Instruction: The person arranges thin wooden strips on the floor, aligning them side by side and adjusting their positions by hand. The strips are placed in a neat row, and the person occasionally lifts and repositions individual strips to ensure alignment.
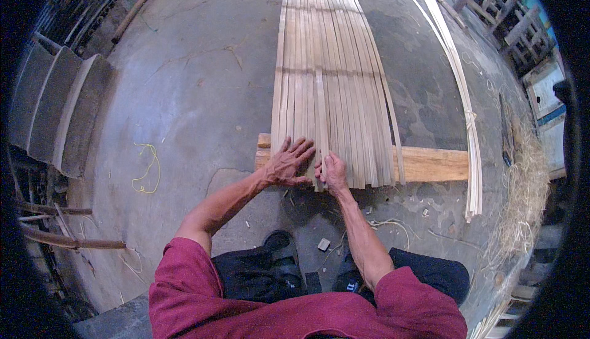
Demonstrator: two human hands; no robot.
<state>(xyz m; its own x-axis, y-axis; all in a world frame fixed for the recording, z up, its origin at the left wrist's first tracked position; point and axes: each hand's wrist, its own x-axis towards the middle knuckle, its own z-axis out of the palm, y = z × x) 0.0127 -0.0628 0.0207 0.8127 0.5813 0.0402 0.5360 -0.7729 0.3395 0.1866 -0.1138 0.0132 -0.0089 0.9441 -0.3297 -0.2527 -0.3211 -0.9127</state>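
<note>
Many long, flat, pale strips (332, 93), which look like split bamboo or wood, lie side by side and run away from me. Their near ends rest across a wooden plank (433, 164) on the floor. My left hand (291, 162) presses on the left part of the strips, its fingers spread out. Close beside it, my right hand (334, 172) is closed around the near end of one strip (319, 118) in the middle of the row. Part of that strip's end is hidden by my fingers.
To the right, a tied bundle of narrow pale strips (462, 87) crosses the plank's end. Shavings (525, 185) are heaped farther right. A yellow string (158, 170) lies on the concrete floor at left, near corrugated grey sheets (74, 108). A small block (324, 244) sits between my feet.
</note>
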